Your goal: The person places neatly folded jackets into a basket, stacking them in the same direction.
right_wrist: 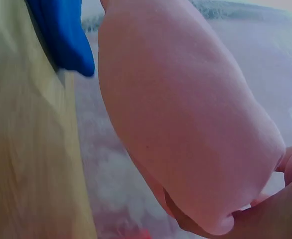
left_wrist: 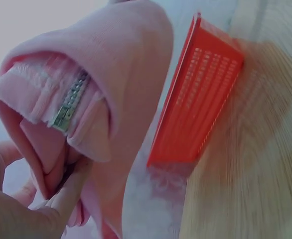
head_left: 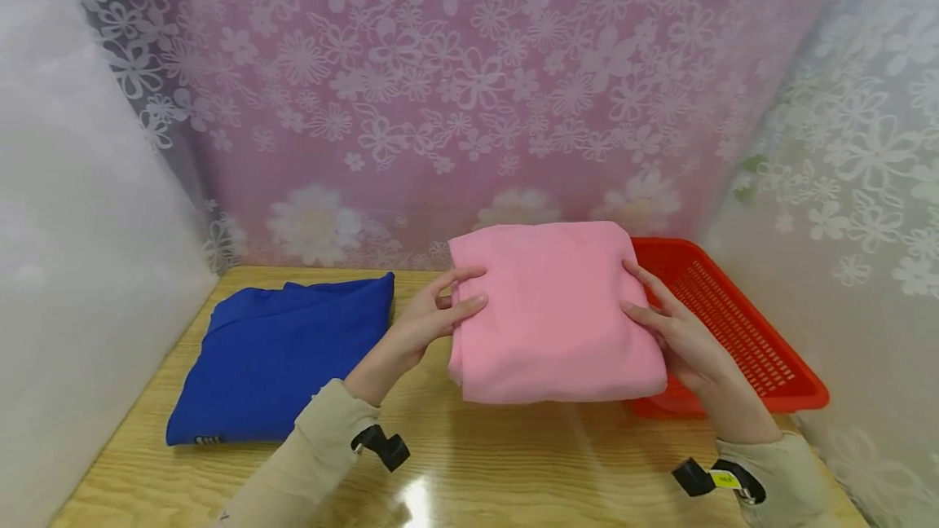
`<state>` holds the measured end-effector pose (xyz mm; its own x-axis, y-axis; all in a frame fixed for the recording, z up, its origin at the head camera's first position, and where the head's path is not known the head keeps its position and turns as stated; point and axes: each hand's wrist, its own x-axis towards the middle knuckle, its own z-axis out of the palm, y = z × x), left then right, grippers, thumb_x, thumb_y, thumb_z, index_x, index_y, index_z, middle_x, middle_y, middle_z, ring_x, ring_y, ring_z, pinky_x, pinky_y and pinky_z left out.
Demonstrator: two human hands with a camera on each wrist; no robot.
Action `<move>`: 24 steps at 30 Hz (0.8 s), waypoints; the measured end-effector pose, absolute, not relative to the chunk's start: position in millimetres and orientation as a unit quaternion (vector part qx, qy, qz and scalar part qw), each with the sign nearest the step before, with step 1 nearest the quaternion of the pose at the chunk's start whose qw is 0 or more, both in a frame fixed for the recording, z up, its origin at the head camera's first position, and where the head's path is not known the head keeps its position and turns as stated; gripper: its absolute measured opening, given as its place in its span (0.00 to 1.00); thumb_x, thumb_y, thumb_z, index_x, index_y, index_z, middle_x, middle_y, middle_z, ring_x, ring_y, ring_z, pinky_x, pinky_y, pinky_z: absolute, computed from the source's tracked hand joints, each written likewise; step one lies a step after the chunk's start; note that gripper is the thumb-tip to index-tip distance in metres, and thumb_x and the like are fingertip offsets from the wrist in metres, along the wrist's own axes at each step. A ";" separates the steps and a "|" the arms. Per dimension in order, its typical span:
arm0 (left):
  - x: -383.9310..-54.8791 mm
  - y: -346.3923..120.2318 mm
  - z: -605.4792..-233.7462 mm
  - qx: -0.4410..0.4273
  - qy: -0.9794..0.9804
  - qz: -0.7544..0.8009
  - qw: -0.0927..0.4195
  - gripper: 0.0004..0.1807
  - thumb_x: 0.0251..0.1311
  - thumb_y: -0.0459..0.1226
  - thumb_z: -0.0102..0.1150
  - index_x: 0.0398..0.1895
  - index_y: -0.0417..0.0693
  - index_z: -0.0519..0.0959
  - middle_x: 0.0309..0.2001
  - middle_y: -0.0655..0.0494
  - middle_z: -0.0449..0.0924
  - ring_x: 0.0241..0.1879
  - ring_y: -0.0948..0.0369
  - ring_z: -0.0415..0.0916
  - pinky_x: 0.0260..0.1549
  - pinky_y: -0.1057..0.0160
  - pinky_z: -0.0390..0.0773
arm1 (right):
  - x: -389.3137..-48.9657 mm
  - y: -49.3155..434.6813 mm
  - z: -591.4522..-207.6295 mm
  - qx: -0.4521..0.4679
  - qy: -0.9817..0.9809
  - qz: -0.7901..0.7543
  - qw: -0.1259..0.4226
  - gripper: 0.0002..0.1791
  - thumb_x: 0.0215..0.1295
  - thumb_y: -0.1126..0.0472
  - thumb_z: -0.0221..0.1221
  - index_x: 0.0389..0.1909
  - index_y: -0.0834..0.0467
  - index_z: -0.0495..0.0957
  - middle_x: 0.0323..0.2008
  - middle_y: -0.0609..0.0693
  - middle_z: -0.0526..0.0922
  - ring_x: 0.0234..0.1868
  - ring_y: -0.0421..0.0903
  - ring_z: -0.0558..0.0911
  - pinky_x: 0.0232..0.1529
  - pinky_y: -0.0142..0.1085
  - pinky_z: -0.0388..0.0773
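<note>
A folded pink garment [head_left: 546,312] is held up over the table between both hands. My left hand [head_left: 433,312] grips its left edge, with thumb and fingers on either side of the cloth. On the opposite edge, my right hand [head_left: 678,332] grips the bundle, some of its fingers hidden beneath. A metal zipper [left_wrist: 69,102] shows inside the rolled layers in the left wrist view. Smooth, rounded cloth faces the right wrist camera.
A red plastic basket [head_left: 795,377] with slotted walls stands at the right, partly behind the pink bundle. Folded blue cloth [head_left: 279,357] lies on the left of the wooden table [head_left: 469,479]. Flowered curtains [head_left: 469,104] enclose the back and sides.
</note>
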<state>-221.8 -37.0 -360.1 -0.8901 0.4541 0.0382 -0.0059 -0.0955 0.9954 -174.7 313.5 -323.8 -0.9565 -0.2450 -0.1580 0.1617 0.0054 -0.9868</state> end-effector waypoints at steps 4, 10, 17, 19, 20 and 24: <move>-226.5 -5.9 -357.3 0.190 0.641 0.730 0.143 0.27 0.71 0.39 0.61 0.72 0.59 0.71 0.58 0.41 0.79 0.46 0.59 0.83 0.42 0.61 0.85 | -176.7 344.3 -312.7 -0.018 0.700 -0.699 0.143 0.36 0.80 0.55 0.48 0.80 0.27 0.45 0.65 0.37 0.59 0.56 0.41 0.75 0.51 0.38 0.80; -231.4 46.4 -358.6 0.210 0.615 0.747 0.140 0.28 0.71 0.38 0.61 0.72 0.59 0.71 0.58 0.43 0.79 0.46 0.59 0.83 0.46 0.56 0.84 | -182.7 399.8 -303.5 -0.003 0.714 -0.684 0.151 0.36 0.81 0.55 0.46 0.79 0.24 0.43 0.74 0.45 0.43 0.54 0.39 0.74 0.49 0.38 0.81; -227.5 111.8 -361.2 0.247 0.605 0.743 0.146 0.32 0.69 0.33 0.62 0.74 0.55 0.67 0.57 0.44 0.79 0.49 0.60 0.81 0.47 0.60 0.83 | -184.1 469.2 -297.1 -0.006 0.746 -0.649 0.151 0.35 0.83 0.56 0.42 0.79 0.25 0.41 0.72 0.39 0.46 0.51 0.33 0.76 0.47 0.33 0.80; -226.6 128.6 -362.4 0.257 0.603 0.741 0.148 0.33 0.69 0.31 0.62 0.75 0.53 0.65 0.53 0.45 0.81 0.46 0.63 0.80 0.45 0.66 0.82 | -184.4 485.7 -294.6 0.002 0.760 -0.632 0.150 0.35 0.83 0.55 0.41 0.79 0.24 0.40 0.74 0.37 0.44 0.50 0.31 0.76 0.46 0.31 0.79; -226.7 136.3 -363.0 0.263 0.604 0.738 0.145 0.34 0.68 0.31 0.62 0.75 0.52 0.65 0.49 0.45 0.82 0.44 0.65 0.80 0.43 0.68 0.81 | -184.7 492.9 -293.4 0.007 0.768 -0.623 0.149 0.34 0.83 0.54 0.40 0.79 0.24 0.39 0.75 0.36 0.42 0.50 0.30 0.75 0.46 0.30 0.79; -228.3 162.5 -366.7 0.273 0.632 0.713 0.130 0.35 0.67 0.32 0.63 0.76 0.51 0.63 0.46 0.50 0.80 0.41 0.69 0.75 0.42 0.74 0.76 | -189.3 515.2 -293.7 0.028 0.787 -0.599 0.145 0.33 0.83 0.50 0.40 0.79 0.24 0.38 0.78 0.33 0.36 0.51 0.26 0.71 0.46 0.26 0.76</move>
<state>-228.3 162.5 -366.7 -0.8170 0.5306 0.2258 0.1604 -0.1670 0.9728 -189.3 515.2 -293.7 -0.9565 -0.1289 -0.2617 0.2177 0.2820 -0.9344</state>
